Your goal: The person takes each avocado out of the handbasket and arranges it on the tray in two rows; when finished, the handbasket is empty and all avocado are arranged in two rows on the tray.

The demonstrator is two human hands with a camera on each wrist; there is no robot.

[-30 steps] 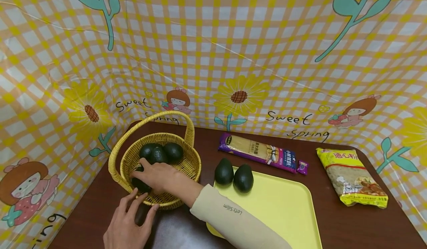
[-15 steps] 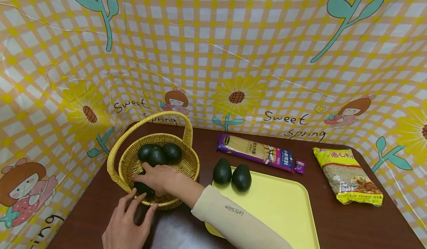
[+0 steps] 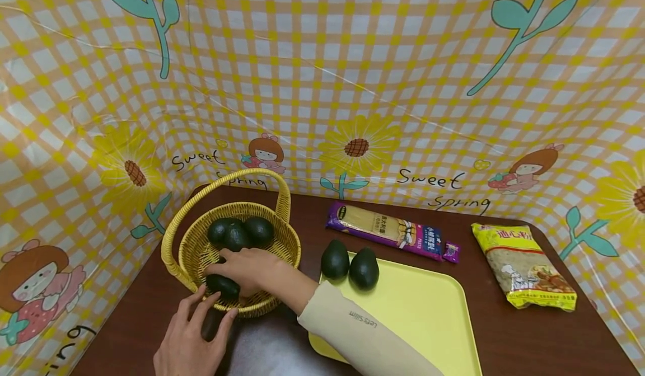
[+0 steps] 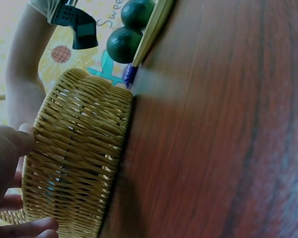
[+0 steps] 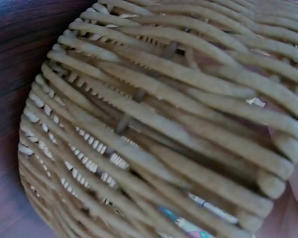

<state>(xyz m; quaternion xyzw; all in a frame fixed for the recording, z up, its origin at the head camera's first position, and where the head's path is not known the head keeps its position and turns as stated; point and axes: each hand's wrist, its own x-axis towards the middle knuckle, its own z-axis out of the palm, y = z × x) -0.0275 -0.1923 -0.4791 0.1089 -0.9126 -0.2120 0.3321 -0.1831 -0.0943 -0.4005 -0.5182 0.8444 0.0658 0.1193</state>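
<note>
A yellow wicker basket [image 3: 289, 253] with an arched handle stands at the left, several dark green avocados [image 3: 237, 236] lying in its back part. My right hand [image 3: 249, 269] reaches over the near rim and grips another avocado [image 3: 224, 287] low inside; its fingertips are partly hidden. At the near rim, my left hand [image 3: 194, 331] holds the basket, fingers over the edge and thumb near the outer wall. The left wrist view shows the left thumb [image 4: 22, 139] against the woven rim. In the right wrist view the basket wall [image 5: 164, 109] hides the right fingers.
Two avocados [image 3: 364, 268] lie at the far left corner of a yellow tray [image 3: 413, 314], right of the basket. Behind it are a purple pasta pack [image 3: 383, 228] and a small purple packet [image 3: 451, 252]. A yellow bag [image 3: 524, 264] lies at the right. Patterned cloth rises behind.
Inside the basket, my right hand has moved slightly right and nearer with the avocado, which has turned and shows more. My left hand has stayed at the rim.
</note>
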